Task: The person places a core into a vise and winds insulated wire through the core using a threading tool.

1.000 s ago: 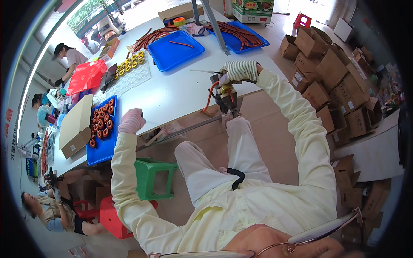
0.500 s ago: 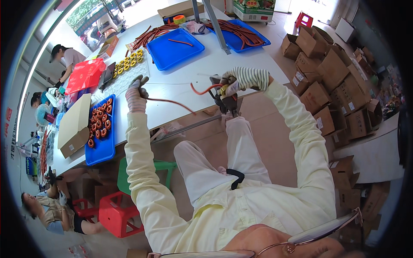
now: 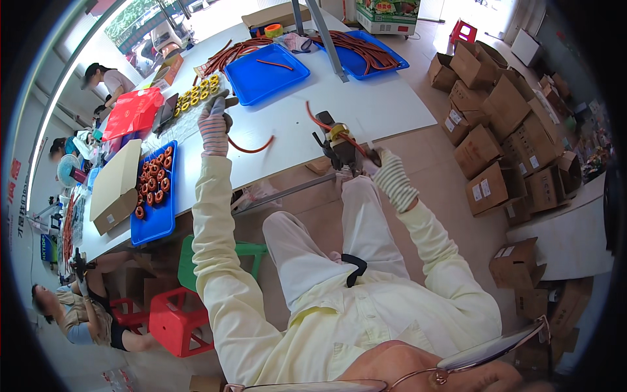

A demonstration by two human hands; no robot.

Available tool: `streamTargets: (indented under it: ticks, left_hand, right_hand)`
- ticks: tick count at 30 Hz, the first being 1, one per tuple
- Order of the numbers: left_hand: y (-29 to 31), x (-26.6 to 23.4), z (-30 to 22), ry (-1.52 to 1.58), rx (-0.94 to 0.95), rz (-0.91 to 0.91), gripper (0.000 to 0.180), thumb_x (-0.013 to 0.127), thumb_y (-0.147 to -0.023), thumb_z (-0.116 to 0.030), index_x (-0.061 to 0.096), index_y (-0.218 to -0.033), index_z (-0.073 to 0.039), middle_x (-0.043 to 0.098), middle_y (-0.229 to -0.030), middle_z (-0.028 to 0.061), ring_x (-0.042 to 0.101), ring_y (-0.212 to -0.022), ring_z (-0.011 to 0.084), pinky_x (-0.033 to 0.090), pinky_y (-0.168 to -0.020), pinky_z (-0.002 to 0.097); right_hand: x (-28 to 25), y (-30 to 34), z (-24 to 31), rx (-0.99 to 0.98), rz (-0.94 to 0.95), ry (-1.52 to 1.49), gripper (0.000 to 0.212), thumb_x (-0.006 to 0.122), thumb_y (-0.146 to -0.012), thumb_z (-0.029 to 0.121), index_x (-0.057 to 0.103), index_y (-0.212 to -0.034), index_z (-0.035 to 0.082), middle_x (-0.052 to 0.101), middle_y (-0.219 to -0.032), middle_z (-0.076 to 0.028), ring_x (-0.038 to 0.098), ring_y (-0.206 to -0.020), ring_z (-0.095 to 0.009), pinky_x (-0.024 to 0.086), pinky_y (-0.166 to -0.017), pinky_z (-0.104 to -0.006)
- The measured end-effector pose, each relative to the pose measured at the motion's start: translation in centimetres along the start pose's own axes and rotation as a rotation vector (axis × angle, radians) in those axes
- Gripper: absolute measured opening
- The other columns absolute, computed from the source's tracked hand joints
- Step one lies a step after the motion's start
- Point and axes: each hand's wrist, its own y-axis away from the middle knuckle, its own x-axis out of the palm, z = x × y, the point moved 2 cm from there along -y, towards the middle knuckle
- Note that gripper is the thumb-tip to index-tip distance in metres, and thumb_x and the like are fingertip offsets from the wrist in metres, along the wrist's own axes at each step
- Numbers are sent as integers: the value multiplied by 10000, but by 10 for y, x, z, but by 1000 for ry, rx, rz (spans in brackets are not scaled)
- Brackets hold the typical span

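Note:
My left hand (image 3: pixel 214 124), in a striped work glove with dark fingers, is closed on a reddish-brown wire (image 3: pixel 255 150) whose free end curves out above the white table. A dark clamp-like fixture (image 3: pixel 341 155) stands at the table's near edge with a yellow ring (image 3: pixel 338 132) in it. Another reddish-brown wire (image 3: pixel 313 114) runs through or across the ring; which one I cannot tell. Just right of the fixture, my gloved right hand (image 3: pixel 384 164) is closed on that wire's near end, its fingertips slightly blurred.
Blue trays hold wires (image 3: pixel 366 55), a single short wire (image 3: pixel 274 65) and wound reddish-brown rings (image 3: pixel 155 176). Rows of yellow rings (image 3: pixel 196 97) lie near a red folder (image 3: pixel 132 112). A metal post (image 3: pixel 326 42) rises from the table. Cartons (image 3: pixel 483 140) pile up right; co-workers sit left.
My right hand has moved from over the fixture to its lower right, drawing the wire's near end along. My left hand has shifted slightly away from me and right, still holding its wire.

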Motion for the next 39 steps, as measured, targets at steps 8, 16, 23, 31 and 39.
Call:
streamTargets:
  ticks: [8,16,23,31,39]
  left_hand:
    - [5,57,48,-346,-186,325,234,511,-864,-178,594,-1062,-84,613,-680,33,373,-450,21,286,-401,168]
    - [47,112,43,-329,-415,768,214,615,-802,-185,616,-949,-30,570,-679,-2,432,-507,37,333,-442,174]
    - [59,121,53,-230,-474,780,220,605,-823,-242,634,-899,-38,578,-675,5,442,-494,44,336,-435,188]
    - [72,110,67,19,-512,704,306,533,-876,-325,633,-895,-36,617,-734,61,523,-506,84,408,-457,210]
    - [92,120,63,-273,-356,498,207,537,-865,-216,602,-892,-21,600,-694,42,486,-492,72,400,-455,213]
  right_hand:
    - [75,112,-91,526,741,-812,181,630,-790,155,590,-906,22,595,-734,-91,551,-649,-170,447,-611,-324]
    - [1,35,13,-1106,113,433,300,526,-787,66,550,-1082,113,557,-1026,-100,602,-769,-241,504,-654,-329]
    - [32,1,-14,-885,258,1195,158,481,-819,177,581,-898,83,590,-870,-92,599,-807,-253,490,-680,-351]
    - [6,32,17,-1176,354,1182,102,521,-753,179,591,-761,105,551,-754,-76,594,-733,-209,485,-586,-305]
    - [-10,64,39,-1549,248,1077,90,523,-727,204,514,-713,116,458,-567,-12,542,-534,-158,419,-432,-305]
